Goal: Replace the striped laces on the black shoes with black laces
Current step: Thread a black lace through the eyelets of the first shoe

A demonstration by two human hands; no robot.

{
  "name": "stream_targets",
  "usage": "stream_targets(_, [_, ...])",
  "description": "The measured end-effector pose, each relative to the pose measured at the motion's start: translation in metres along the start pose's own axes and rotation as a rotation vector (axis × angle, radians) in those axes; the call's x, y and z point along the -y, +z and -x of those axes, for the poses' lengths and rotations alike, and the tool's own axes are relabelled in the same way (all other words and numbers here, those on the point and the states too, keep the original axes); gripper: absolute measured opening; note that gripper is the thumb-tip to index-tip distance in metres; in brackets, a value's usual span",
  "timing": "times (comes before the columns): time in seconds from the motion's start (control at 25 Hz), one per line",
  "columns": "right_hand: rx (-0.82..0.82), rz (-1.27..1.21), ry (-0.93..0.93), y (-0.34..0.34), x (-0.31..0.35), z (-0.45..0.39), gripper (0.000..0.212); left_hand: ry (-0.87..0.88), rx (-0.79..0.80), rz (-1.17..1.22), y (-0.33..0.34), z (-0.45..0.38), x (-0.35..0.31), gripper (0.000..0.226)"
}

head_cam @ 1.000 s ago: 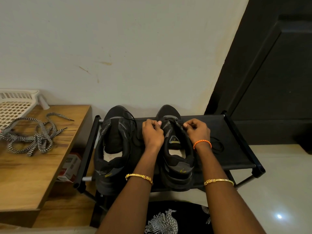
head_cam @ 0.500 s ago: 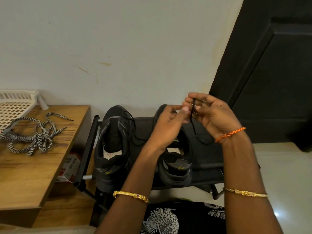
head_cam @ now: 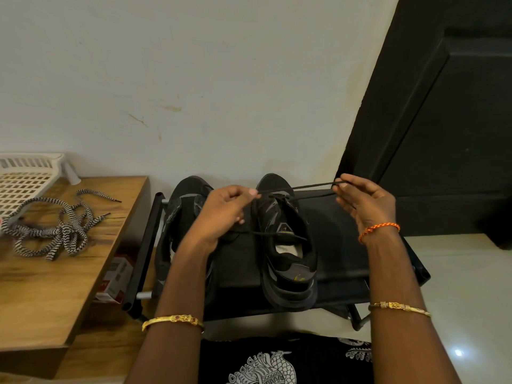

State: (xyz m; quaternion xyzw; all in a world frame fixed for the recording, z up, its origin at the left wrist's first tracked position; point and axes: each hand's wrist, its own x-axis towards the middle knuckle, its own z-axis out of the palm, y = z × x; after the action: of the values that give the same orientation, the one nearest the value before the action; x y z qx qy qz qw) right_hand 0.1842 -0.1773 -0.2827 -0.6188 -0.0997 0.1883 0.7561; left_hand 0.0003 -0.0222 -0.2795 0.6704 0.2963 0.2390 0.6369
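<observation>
A person's left hand (head_cam: 225, 210) and right hand (head_cam: 363, 202) each pinch a thin black lace (head_cam: 302, 187), stretched nearly level between them above the toe of the right shoe (head_cam: 286, 245). The left thumb and forefinger close on one end; the right fingertips close on the other, where the lace doubles back in a second strand down to the shoe's front eyelets. Another length of lace crosses the shoe's open mouth. Both shoes are black with grey panels and a small yellow mark at the heel, and stand side by side on a black rack (head_cam: 340, 245), long axes running from the viewer toward the wall (head_cam: 194, 79), toes at the wall, heels nearest. The left shoe (head_cam: 180, 217) is partly hidden behind the left forearm. On the wooden table (head_cam: 55, 286) to the left, well apart from the shoes, the black-and-white striped laces (head_cam: 52, 228) lie in a loose tangle beside a white slotted basket (head_cam: 25, 181), whose contents cannot be made out. A small red-and-white box (head_cam: 116, 278) sits below the table edge.
</observation>
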Motion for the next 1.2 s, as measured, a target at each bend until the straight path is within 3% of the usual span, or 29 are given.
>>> stream_targets(0.24, [-0.299,-0.031,0.093,-0.019,-0.014,-0.017,0.020,0.119,-0.271,-0.088,-0.024,-0.005,0.009,0.015])
stream_targets(0.48, [-0.338,-0.022,0.152,-0.021,-0.023,-0.024,0.026,0.223,-0.469,-0.091,-0.034,-0.009,0.003,0.015])
stream_targets(0.64, [-0.370,-0.043,0.187,-0.020,-0.025,-0.026,0.024,0.232,-0.754,-0.308,-0.040,-0.002,0.006,0.003])
stream_targets(0.8, [-0.473,-0.006,0.206,-0.018,-0.027,-0.027,0.030,0.137,-0.624,-0.150,-0.035,-0.009,0.005,0.020])
stream_targets(0.88, [-0.550,0.301,0.057,-0.012,-0.027,-0.023,0.035,0.135,-0.531,-0.083,-0.022,-0.009,0.000,0.014])
stream_targets(0.96, [-0.433,0.566,-0.228,-0.001,-0.022,-0.014,0.032,0.181,-0.419,-0.053,-0.002,-0.006,-0.004,0.004])
stream_targets(1.04, [-0.138,0.587,-0.416,0.017,-0.013,-0.002,0.028,0.214,-0.296,-0.102,0.022,-0.002,-0.005,0.005])
stream_targets(1.2, [0.543,0.616,-0.398,0.051,-0.003,0.022,0.030,0.171,-0.158,-0.095,0.056,-0.005,0.001,0.015])
